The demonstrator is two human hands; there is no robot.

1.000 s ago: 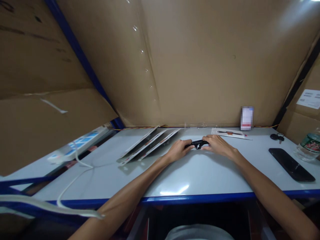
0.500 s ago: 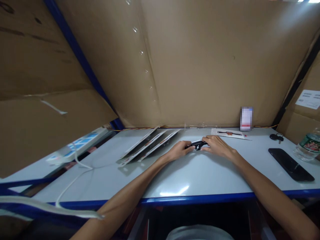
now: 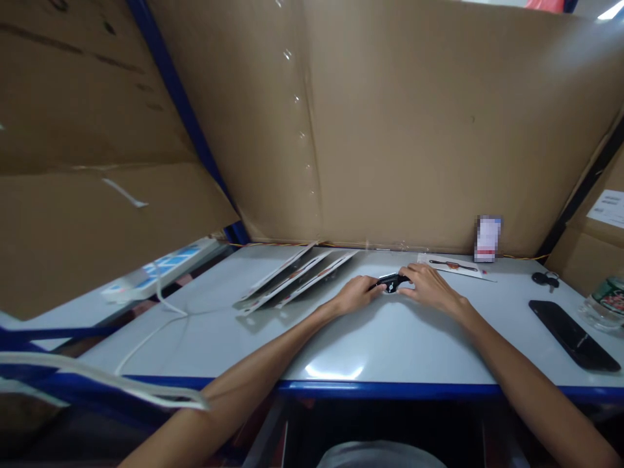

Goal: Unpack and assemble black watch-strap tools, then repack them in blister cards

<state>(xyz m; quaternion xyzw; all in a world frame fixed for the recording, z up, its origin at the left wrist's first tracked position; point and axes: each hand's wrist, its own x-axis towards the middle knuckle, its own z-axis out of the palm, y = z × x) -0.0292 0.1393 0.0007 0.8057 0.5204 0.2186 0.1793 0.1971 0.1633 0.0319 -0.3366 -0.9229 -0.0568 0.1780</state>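
Observation:
Both of my hands are on a black spokeshave (image 3: 390,283), one at each end, just above the table. My left hand (image 3: 358,294) is closed on its left handle, thumb along the near side. Fingers of my right hand (image 3: 423,286) pinch the right handle. The middle of the tool, with a pale mark on its dark face and a light strip along the top, shows between the hands. Behind my right hand lies a flat white card (image 3: 453,266) with a picture of a similar dark-handled tool.
Three printed cards (image 3: 297,279) stand slanted at left on the white table (image 3: 390,351). A power strip (image 3: 160,270) and white cable (image 3: 146,338) are farther left. At right are a propped phone (image 3: 487,239), keys (image 3: 545,280), a black phone (image 3: 574,335) and a bottle (image 3: 607,304).
The view has shifted slightly. The spokeshave has turned a little in my hands, so its dark face with the pale mark shows more. Both hands keep their hold.

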